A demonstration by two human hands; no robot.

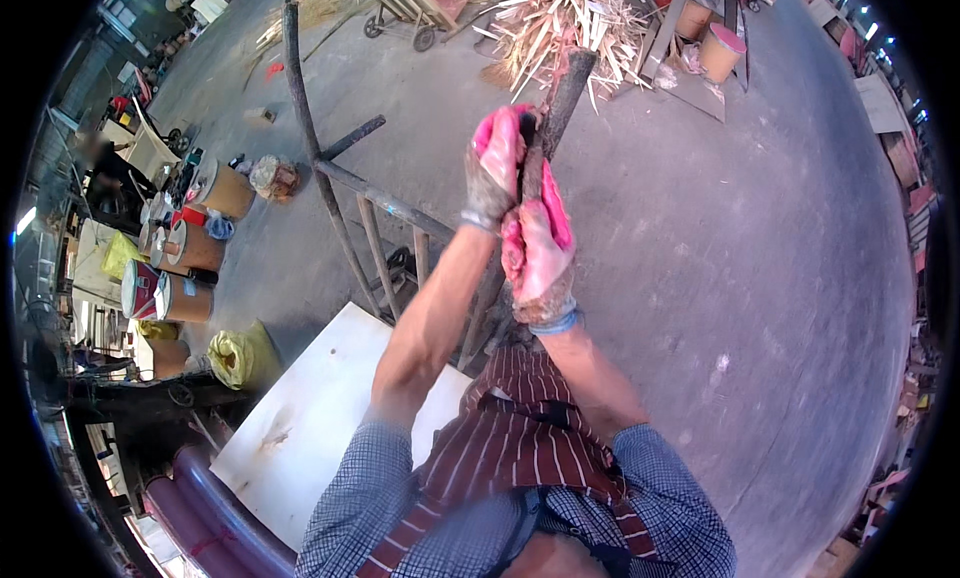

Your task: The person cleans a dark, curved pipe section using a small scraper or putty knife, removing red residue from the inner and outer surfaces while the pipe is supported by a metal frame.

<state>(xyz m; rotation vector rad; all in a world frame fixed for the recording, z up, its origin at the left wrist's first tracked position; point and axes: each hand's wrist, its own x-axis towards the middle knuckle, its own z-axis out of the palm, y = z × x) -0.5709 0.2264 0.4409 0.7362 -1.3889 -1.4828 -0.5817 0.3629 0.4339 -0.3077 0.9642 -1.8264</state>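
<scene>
Both hands wear worn, pink-stained gloves and are raised in front of me, close together. My left hand [492, 168] is closed beside the upper end of a dark post [568, 100], with something small and black at its fingertips that I cannot make out. Just below, my right hand [540, 250] wraps its fingers round a narrow dark brown strip [533, 178], which lies along the post. Whether strip and post touch is hidden. The post seems to belong to a dark, rusty-looking frame [385, 206] with crossbars, standing before me.
A pale board [330, 408] lies left of my apron, near purple rolls [205, 508]. Drums [225, 190] and a yellow sack [243, 356] line the left side. Far ahead are a pile of wood slivers [575, 28], a wheeled cart [410, 8] and a pink-topped drum [720, 53].
</scene>
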